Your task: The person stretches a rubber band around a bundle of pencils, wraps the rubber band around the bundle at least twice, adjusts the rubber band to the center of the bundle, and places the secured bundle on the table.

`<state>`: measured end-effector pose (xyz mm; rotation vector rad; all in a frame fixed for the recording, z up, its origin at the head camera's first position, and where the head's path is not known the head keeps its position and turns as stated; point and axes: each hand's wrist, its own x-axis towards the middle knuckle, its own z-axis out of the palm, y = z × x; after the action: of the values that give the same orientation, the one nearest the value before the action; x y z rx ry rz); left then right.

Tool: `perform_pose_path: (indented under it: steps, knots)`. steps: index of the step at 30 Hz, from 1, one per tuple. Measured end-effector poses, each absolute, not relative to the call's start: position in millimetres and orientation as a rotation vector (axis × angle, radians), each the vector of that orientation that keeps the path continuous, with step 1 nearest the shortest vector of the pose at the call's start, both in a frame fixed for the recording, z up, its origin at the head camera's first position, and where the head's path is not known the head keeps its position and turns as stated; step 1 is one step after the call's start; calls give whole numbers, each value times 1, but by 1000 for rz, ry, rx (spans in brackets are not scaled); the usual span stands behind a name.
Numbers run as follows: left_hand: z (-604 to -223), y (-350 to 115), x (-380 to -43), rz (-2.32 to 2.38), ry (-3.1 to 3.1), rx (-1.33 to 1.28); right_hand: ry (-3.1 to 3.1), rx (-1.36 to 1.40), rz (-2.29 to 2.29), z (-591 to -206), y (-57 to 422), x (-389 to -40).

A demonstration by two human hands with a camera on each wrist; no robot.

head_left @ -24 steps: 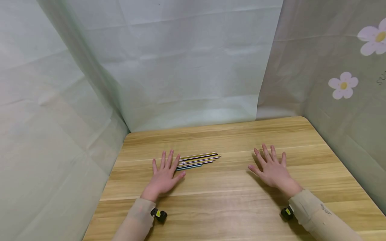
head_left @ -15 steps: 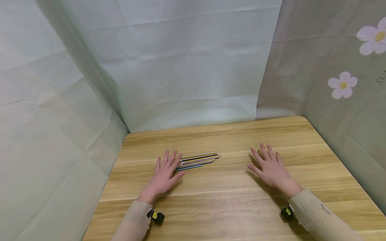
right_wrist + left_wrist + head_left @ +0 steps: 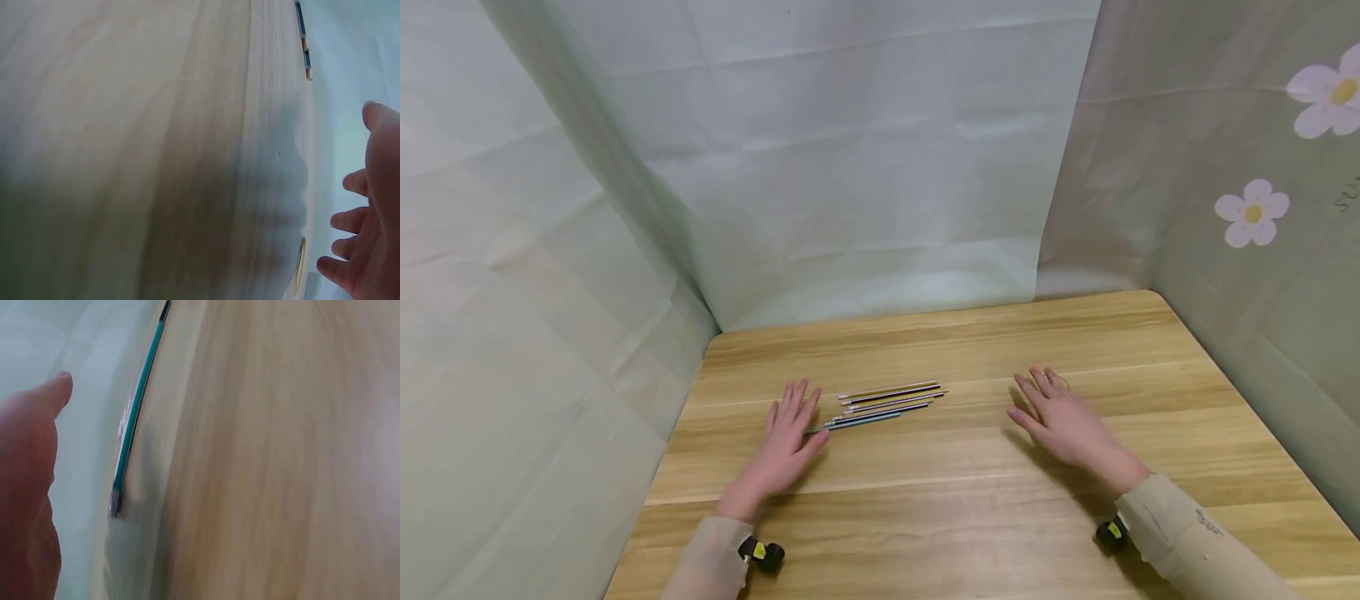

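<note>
Several pencils (image 3: 887, 389) with pale eraser ends lie side by side on the table, left of centre. Nearest the front is a teal pencil (image 3: 867, 421), which shows full length in the left wrist view. My left hand (image 3: 781, 448) is at the eraser ends, fingers spread and straight, with nothing in its grasp. My right hand (image 3: 1067, 427) hovers above the table, holding nothing, its fingers extended and casting a shadow below. A thin yellowish loop, like a rubber band (image 3: 300, 265), lies by the right fingertips, partly hidden in the head view.
The wood-grain table (image 3: 970, 517) is bordered by pale hanging cloth (image 3: 865, 183) at the back and left. A cloth with printed flowers (image 3: 1253, 213) hangs along the right side. Black wrist cameras (image 3: 767, 557) sit at both cuffs.
My left hand has drawn back to the left and toward me, uncovering the pencils' eraser ends. My right hand has shifted slightly left, its fingers closer together. The pencils have stayed in place.
</note>
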<state>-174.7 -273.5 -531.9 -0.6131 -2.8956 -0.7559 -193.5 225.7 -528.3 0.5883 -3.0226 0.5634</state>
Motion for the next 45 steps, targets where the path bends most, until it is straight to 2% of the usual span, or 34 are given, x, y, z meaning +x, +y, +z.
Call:
perform_pose_path:
  steps: [8,20,35,45]
  knots:
    - [-539,-295,-165,-603,-3042,-403,-3074,726,501,-532,203,-195]
    - [-553,-309,-164,-788,-3165,-249,-3166,847,461,-533,153,-206]
    - [-549,-293,-171,-651,-3188,-235,-3210,772,399,-535,116,-239]
    - [-559,-281,-176,-655,-3172,-253,-3213,777,385,-537,106,-241]
